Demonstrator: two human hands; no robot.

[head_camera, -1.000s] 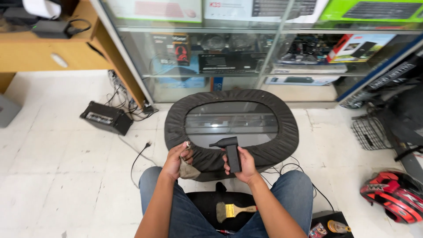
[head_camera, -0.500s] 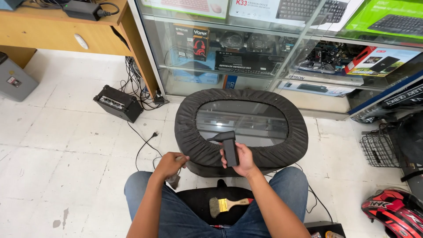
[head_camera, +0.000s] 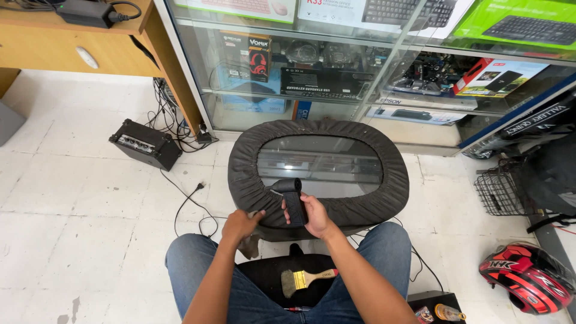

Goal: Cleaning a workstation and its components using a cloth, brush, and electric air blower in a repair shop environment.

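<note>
A flat screen (head_camera: 321,165) lies face up in front of my knees, wrapped in a black fabric cover (head_camera: 384,198) with an oval opening. My right hand (head_camera: 315,219) is closed on a black strap (head_camera: 293,198) that stands up from the cover's near edge. Just left of it, my left hand (head_camera: 239,226) presses against the cover's lower left rim, fingers closed on a grey-brown rag (head_camera: 249,246) that hangs below it. A paintbrush (head_camera: 303,279) with a yellow handle lies on the black seat between my thighs.
A glass display case (head_camera: 336,72) full of boxed goods stands behind the screen. A small black amplifier (head_camera: 146,144) and loose cables (head_camera: 186,207) lie on the floor tiles at left, under a wooden desk (head_camera: 72,48). A wire basket (head_camera: 498,192) and red helmet (head_camera: 528,276) sit at right.
My left hand swung down and left away from the cover, then came back to its lower left rim. My right hand has kept hold of the strap.
</note>
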